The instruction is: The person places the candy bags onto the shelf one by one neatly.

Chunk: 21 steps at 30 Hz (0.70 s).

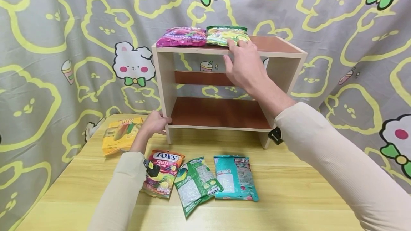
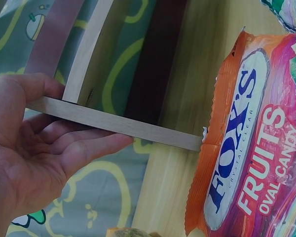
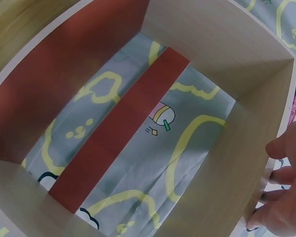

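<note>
Left hand, just right of a yellow bag printed with a fruit, gripped the left side panel of a brown-and-beige shelf unit, its thumb on one side of the board and its fingers on the other. Below that hand, a red-and-orange Fox's Fruits oval candy bag lay on the wood-grain table, partly hidden by the sleeve and wrist camera. Higher up, at the left end of the unit's top, a magenta bag lay flat. A green Fox's bag rested tilted on the table beside the candy bag. Atop the unit, just beside the magenta one, sat a green-and-yellow bag; beneath it on the table, in front of the unit, lay a turquoise bag. Right hand, loose and clasping nothing, rested its fingertips against the green-and-yellow bag's front, thumb apart. Behind everything hung a grey cartoon-print curtain.
</note>
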{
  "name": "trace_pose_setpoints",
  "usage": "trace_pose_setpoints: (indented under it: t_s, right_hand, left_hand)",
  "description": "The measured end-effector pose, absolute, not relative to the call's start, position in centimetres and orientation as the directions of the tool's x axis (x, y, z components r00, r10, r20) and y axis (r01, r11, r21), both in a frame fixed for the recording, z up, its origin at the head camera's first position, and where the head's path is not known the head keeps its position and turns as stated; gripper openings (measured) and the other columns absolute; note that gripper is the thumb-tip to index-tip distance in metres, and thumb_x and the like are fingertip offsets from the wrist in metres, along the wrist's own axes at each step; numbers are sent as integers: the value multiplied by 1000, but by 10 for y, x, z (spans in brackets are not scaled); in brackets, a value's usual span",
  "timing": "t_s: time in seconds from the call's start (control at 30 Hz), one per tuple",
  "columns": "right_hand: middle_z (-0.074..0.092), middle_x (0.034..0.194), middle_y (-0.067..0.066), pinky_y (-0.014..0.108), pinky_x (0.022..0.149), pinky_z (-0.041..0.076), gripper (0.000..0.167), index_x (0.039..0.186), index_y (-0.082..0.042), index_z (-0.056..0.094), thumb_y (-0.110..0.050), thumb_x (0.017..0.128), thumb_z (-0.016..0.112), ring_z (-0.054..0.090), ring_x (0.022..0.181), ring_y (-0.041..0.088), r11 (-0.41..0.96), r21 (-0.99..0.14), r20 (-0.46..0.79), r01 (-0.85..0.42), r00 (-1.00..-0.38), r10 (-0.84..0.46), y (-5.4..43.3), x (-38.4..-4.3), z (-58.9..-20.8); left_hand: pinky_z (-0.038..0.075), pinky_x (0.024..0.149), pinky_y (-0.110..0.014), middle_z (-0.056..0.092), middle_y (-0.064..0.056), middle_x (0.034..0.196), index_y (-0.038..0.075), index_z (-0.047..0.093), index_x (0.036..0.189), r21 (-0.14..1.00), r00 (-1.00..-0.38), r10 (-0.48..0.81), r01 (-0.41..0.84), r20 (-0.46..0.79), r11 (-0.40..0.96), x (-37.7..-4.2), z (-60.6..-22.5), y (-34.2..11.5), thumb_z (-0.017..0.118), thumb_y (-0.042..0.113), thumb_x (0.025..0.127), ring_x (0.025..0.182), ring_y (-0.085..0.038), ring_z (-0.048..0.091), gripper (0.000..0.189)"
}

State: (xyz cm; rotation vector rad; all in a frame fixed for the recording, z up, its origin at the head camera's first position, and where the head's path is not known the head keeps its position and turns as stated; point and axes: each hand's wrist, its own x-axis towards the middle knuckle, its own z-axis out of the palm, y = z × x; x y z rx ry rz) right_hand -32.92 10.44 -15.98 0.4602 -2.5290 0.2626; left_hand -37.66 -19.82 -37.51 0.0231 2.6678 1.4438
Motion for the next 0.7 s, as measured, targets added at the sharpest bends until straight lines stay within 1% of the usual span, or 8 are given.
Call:
trace_pose_setpoints:
  t_s: [0.17,0.33,0.43,0.47,0.5,0.57,0.67,0.7]
  right_hand:
    - [48,151,25,49,122,32,59,154,2,36,-27,104,48,43,141,42,914,-94,571,-395,-773,-276,107,-325,-161]
    - [44,152,28,48,125,26,62,155,7,30,-23,103,47,39,141,45,910,-46,576,-412,-755,-313,109,-319,-167]
    - [43,153,28,46,126,23,62,154,8,30,-21,102,47,38,142,45,900,-45,589,-434,-739,-327,110,-316,-171]
    - [44,152,28,46,126,23,61,154,8,31,-20,102,47,39,141,45,896,-43,599,-442,-729,-331,110,-315,-172]
    - [45,152,27,46,126,25,60,153,8,32,-20,102,47,40,141,45,893,-42,609,-448,-720,-333,111,-313,-173]
    - [50,149,27,48,121,32,57,151,7,37,-19,102,47,45,138,44,887,-30,637,-461,-692,-338,112,-311,-176]
    - [57,143,24,52,110,45,52,147,5,46,-18,101,48,53,133,41,878,-3,678,-479,-646,-350,115,-308,-180]
    - [60,140,23,53,105,50,49,146,3,49,-18,101,48,56,130,41,874,6,691,-487,-629,-355,116,-307,-182]
  left_hand:
    - [64,74,-38,63,-25,120,-8,64,119,837,-994,61,-46,-94,545,-376,-376,-198,58,22,97,105,-35,65,37]
    - [64,76,-39,63,-26,121,-8,63,121,841,-993,69,-44,-97,539,-375,-376,-198,57,21,98,105,-35,66,38]
    - [64,77,-40,62,-26,121,-8,63,121,839,-993,68,-46,-99,542,-375,-375,-199,57,21,98,106,-36,66,37]
    - [64,77,-40,62,-26,121,-8,62,122,838,-993,67,-47,-99,543,-374,-375,-199,57,21,98,106,-36,66,38]
    - [64,77,-40,62,-26,122,-8,62,122,837,-993,66,-47,-99,544,-374,-375,-199,57,22,98,106,-36,66,38]
    - [64,77,-40,62,-26,122,-8,62,122,836,-993,66,-46,-98,547,-374,-374,-199,57,22,98,107,-37,66,38]
    - [64,76,-39,62,-26,122,-8,62,122,834,-993,67,-44,-96,550,-374,-374,-199,57,22,98,106,-37,66,38]
    - [64,76,-39,62,-26,122,-8,61,123,833,-993,67,-43,-96,551,-374,-374,-199,57,22,98,106,-36,66,38]
